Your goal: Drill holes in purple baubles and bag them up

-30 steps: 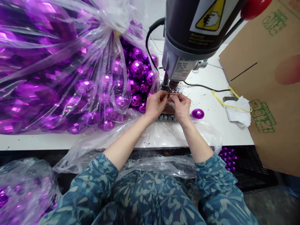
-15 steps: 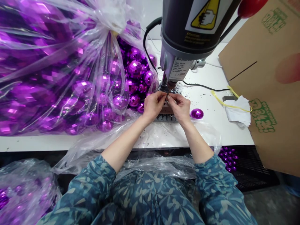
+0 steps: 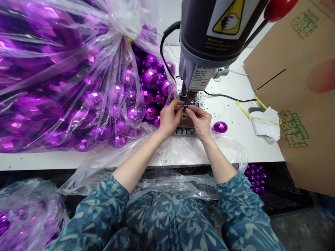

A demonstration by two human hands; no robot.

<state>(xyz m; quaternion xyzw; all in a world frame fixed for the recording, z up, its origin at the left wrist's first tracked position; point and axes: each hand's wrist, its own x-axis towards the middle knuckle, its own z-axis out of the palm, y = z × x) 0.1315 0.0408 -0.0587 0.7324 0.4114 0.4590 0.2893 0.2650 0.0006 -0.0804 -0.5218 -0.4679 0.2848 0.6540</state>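
Both of my hands meet under the head of a small drill press [image 3: 206,52], just above its base [image 3: 186,131]. My left hand [image 3: 169,118] has thumb and fingers pinched together; whatever they hold is too small and dark to name. Close beside it, my right hand [image 3: 200,121] pinches too, its fingertips almost touching the left ones. Dark bits are scattered around the press. A shiny purple faceted ball [image 3: 220,127] lies on the white table to the right of my right hand.
A large clear plastic bag [image 3: 65,83] of purple mirrored balls fills the left of the table [image 3: 251,150]. On the right stands a cardboard box [image 3: 285,104], with a white cloth [image 3: 266,124] and yellow tie near it. A black crate [image 3: 285,195] sits below.
My fingertips have parted slightly and my right hand has shifted a little left and down. The ball, bag and press stay in place.
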